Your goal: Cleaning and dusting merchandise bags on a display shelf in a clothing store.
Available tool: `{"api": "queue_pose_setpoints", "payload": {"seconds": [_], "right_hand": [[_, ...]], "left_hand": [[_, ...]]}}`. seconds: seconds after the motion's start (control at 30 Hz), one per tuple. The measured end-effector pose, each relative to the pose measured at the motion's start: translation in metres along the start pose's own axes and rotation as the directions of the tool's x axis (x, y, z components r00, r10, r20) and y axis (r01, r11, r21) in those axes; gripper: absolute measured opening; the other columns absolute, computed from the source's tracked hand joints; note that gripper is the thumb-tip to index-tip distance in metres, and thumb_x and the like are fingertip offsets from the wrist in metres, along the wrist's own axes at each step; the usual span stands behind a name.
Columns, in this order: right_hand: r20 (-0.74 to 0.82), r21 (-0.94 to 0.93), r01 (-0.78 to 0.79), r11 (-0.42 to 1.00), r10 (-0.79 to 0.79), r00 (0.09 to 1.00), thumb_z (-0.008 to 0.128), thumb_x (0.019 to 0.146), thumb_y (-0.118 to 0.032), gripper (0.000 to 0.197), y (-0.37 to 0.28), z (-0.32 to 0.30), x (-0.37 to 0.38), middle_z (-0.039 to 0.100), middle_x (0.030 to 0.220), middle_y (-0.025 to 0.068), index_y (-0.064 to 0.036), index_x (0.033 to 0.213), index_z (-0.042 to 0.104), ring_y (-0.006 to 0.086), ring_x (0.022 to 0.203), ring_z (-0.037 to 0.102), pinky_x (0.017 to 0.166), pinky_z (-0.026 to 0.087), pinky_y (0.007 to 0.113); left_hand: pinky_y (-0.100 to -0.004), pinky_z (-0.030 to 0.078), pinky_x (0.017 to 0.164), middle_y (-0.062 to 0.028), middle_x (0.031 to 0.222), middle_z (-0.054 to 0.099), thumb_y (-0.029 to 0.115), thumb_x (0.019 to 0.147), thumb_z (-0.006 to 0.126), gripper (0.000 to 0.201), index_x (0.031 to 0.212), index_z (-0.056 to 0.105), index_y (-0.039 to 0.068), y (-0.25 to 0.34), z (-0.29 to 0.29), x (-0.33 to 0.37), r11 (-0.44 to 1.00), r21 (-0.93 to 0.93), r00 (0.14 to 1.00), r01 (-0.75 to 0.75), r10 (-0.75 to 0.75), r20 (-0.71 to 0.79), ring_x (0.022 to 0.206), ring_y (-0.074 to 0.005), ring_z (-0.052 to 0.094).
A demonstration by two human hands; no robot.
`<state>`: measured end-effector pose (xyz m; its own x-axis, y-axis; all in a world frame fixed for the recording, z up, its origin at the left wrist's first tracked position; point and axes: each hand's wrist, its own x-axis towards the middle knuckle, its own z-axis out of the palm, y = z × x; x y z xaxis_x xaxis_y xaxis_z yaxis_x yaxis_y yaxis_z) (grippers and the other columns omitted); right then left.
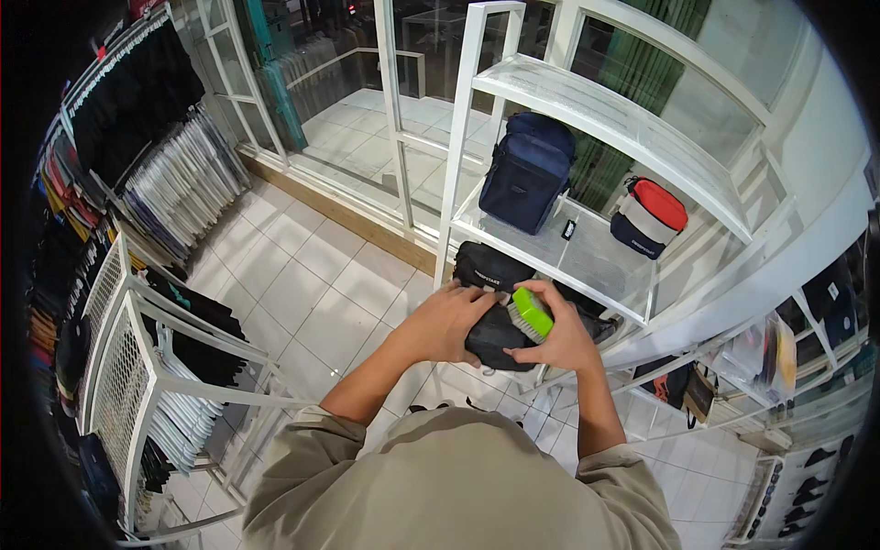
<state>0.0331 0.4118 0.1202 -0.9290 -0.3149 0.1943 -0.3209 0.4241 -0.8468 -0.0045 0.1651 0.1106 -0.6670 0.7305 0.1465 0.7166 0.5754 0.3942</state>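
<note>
My left hand (446, 323) grips a black bag (490, 337) and holds it up in front of a white shelf unit (550, 252). My right hand (555, 337) is closed on a bright green brush (532, 314), its bristles facing the bag's upper side. A second black bag (486, 266) lies on the lower shelf just behind my hands. On the glass shelf above stand a navy blue bag (527, 170) and a small navy, white and red bag (649, 217).
A white clothing rack (137, 367) with dark garments stands at the left. Rows of hanging clothes (174, 183) line the left wall. Glass doors (367, 82) lie beyond the white tiled floor (293, 284). More goods sit on shelves at the right (779, 357).
</note>
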Motion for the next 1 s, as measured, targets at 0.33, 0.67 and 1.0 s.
{"api": "queue_pose_setpoints", "payload": {"seconds": [0.33,0.67,1.0], "right_hand": [[-0.229,-0.090,0.139,0.986,-0.156,0.961,0.093,0.071,-0.019,0.071,0.016,-0.013,0.003,0.069,0.122,0.0130,-0.0027,0.132,0.060,0.0209,0.112,0.065,0.100,0.049,0.034],[-0.122,-0.348,0.357,0.867,-0.419,0.900,0.090,0.073,-0.018,0.077,-0.025,0.017,0.000,0.066,0.126,0.0151,-0.0065,0.143,0.061,0.0350,0.111,0.062,0.097,0.049,0.039],[-0.198,-0.277,0.267,0.923,-0.326,0.924,0.087,0.073,-0.012,0.073,-0.019,0.021,-0.012,0.063,0.131,0.0162,-0.0052,0.141,0.063,0.0325,0.120,0.059,0.106,0.044,0.039]], "left_hand": [[-0.0427,0.056,0.088,-0.0146,0.111,0.070,0.025,0.061,0.095,0.073,0.124,0.063,0.009,-0.010,0.012,-0.013,0.953,-0.304,0.928,-0.009,-0.105,-0.358,0.104,-0.0381,0.069],[-0.0429,0.057,0.087,-0.0107,0.113,0.071,0.016,0.059,0.090,0.069,0.123,0.066,0.010,-0.010,0.012,-0.010,0.977,-0.203,0.838,-0.069,-0.054,-0.544,0.104,-0.0352,0.069],[-0.0403,0.057,0.090,-0.0137,0.116,0.072,0.009,0.054,0.089,0.070,0.121,0.067,0.007,-0.017,0.029,-0.009,0.942,-0.308,0.825,-0.135,-0.065,-0.561,0.105,-0.0359,0.070]]}}
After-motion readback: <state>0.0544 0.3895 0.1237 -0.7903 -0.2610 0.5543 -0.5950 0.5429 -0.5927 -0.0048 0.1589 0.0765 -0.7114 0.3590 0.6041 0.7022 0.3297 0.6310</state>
